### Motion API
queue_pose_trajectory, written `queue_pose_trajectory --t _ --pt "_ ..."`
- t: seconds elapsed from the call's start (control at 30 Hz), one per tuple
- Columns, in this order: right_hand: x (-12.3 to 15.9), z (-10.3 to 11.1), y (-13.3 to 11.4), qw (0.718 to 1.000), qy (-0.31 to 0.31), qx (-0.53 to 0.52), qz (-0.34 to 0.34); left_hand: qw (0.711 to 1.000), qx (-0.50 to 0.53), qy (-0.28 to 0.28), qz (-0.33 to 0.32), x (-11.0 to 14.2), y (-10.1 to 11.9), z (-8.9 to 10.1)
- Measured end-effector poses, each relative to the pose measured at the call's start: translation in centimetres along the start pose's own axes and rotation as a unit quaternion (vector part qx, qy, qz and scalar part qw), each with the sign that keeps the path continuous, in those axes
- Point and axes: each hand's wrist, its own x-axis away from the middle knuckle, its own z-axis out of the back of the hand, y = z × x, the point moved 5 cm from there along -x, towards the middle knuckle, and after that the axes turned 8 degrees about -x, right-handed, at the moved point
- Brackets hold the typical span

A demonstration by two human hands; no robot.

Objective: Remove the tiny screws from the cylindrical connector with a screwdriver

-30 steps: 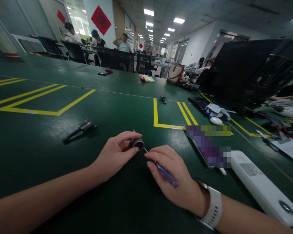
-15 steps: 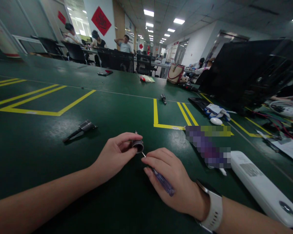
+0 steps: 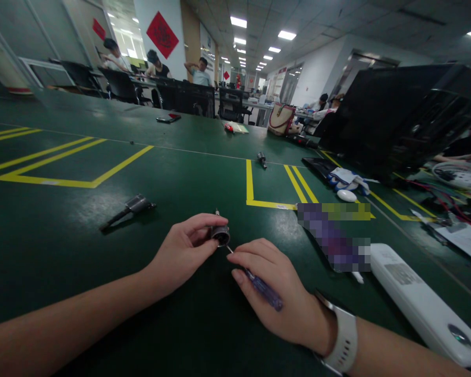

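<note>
My left hand point(image 3: 182, 252) is closed round a small dark metal cylinder point(image 3: 220, 234) with a thin pin at its top, holding it just above the green table point(image 3: 172, 173). My right hand point(image 3: 275, 285), with a white watch on the wrist, grips a small screwdriver with a clear purple handle point(image 3: 264, 288). Its thin metal tip points up-left into the open end of the cylinder. Both hands sit close together at the table's near middle.
A similar dark metal part with a long stem point(image 3: 129, 207) lies to the left, another small one point(image 3: 262, 158) farther back. A long white device point(image 3: 419, 303) lies at the right, beyond it gloves point(image 3: 345, 179), cables and black monitors. People sit at far desks.
My right hand has drawn slightly back and down with the screwdriver, then steadied; the cylinder in my left hand has tilted a little. Everything else on the table stays put.
</note>
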Motion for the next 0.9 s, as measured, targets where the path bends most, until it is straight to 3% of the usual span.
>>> queue_pose_trajectory --t 0.3,0.9 --pt "-0.07 0.31 0.65 0.996 0.046 -0.071 -0.017 1.000 -0.006 0.007 -0.010 -0.02 0.23 -0.06" --pt "-0.03 0.45 0.39 0.996 0.038 -0.074 -0.018 1.000 -0.004 0.011 -0.019 0.00 0.09 0.06"
